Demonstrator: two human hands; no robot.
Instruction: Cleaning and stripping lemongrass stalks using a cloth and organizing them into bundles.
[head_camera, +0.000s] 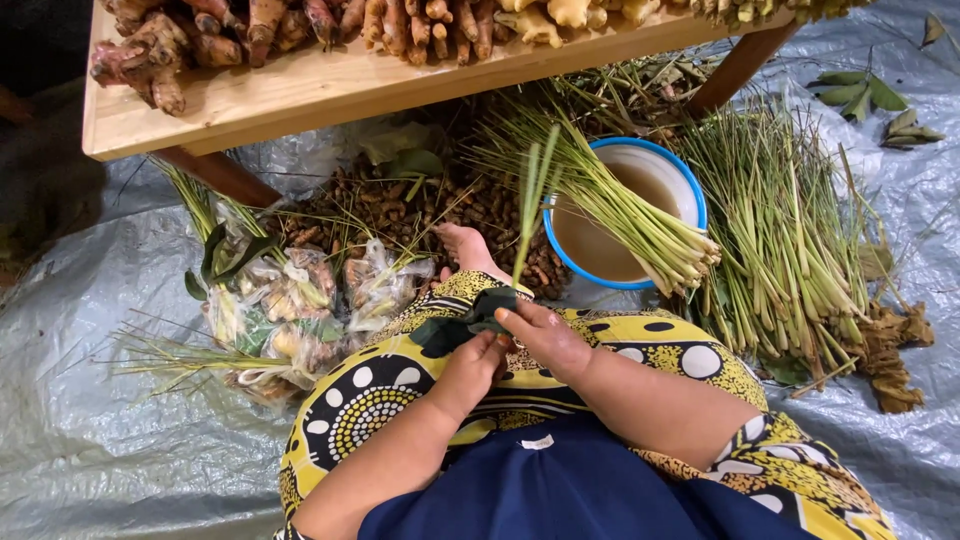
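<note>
While two hands (505, 345) pinch one lemongrass stalk (527, 215), one basin (690, 180)

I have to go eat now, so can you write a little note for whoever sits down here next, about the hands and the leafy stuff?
Left hand: pinching a folded dark green leaf over the lap.
Right hand: gripping the same leaf, with a few lemongrass stalks standing up out of it.
Nearby: a lemongrass bunch lies across the blue-rimmed bowl; a bigger lemongrass pile is on the right.
Done: filled clear bags lie on the left.
Left: the leaf wrap in hand is not closed yet.
</note>
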